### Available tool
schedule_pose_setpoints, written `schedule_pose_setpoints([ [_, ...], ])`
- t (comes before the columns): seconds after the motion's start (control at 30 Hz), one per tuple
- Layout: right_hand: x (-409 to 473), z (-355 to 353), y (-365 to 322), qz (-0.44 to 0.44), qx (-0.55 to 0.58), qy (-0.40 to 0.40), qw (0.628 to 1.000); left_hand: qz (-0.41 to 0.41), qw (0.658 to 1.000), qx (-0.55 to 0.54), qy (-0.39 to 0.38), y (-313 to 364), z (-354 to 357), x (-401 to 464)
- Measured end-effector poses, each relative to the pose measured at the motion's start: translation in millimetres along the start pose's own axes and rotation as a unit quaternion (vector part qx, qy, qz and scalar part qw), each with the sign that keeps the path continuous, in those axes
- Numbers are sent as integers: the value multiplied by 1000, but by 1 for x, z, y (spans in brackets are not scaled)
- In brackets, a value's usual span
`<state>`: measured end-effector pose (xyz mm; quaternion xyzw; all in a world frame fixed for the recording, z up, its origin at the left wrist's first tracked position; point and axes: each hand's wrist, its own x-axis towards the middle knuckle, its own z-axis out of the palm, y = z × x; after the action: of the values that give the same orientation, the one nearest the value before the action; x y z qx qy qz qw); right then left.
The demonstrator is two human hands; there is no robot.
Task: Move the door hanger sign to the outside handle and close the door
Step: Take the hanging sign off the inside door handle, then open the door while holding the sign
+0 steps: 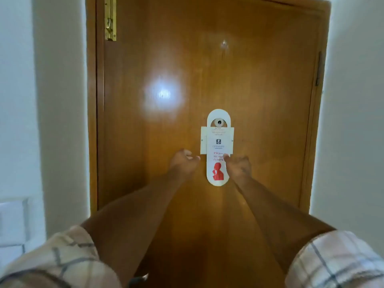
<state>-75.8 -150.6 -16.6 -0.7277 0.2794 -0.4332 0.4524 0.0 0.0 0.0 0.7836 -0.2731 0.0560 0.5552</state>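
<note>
The door hanger sign (218, 146) is hanging on the shut door (259, 100); the right hand (238, 167) is pinching its edge; the left hand (182, 163) is hovering loosely curled, empty; moving and closing are both remaining.

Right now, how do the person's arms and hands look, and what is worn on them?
Both forearms are bare down to the left hand and the right hand. No watch, ring or glove is visible. Short checked sleeves cover the upper arms: a pale, pinkish cloth with thin grey-blue lines crossing in a loose plaid.
</note>
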Motion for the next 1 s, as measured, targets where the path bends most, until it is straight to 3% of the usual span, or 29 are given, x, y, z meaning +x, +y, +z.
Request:
schedule_pose_setpoints([
  [0.1,12,5,16,74,60,-49,994,-39,999,-27,-26,0,24,18],
  [0.2,21,9,25,100,108,-47,988,-50,997,-17,-53,1,40,27],
  [0.37,20,12,4,83,176,-52,980,-22,993,-98,-64,8,40,34],
  [0.6,-22,26,-27,37,276,-104,955,-54,978,-197,-40,6,-13,15],
  [0.8,-100,70,1,80,322,-185,925,-120,980,-156,15,-61,-56,-52],
  [1.0,-197,127,58,170,266,-245,917,-204,971,-119,40,-158,-89,-128],
])
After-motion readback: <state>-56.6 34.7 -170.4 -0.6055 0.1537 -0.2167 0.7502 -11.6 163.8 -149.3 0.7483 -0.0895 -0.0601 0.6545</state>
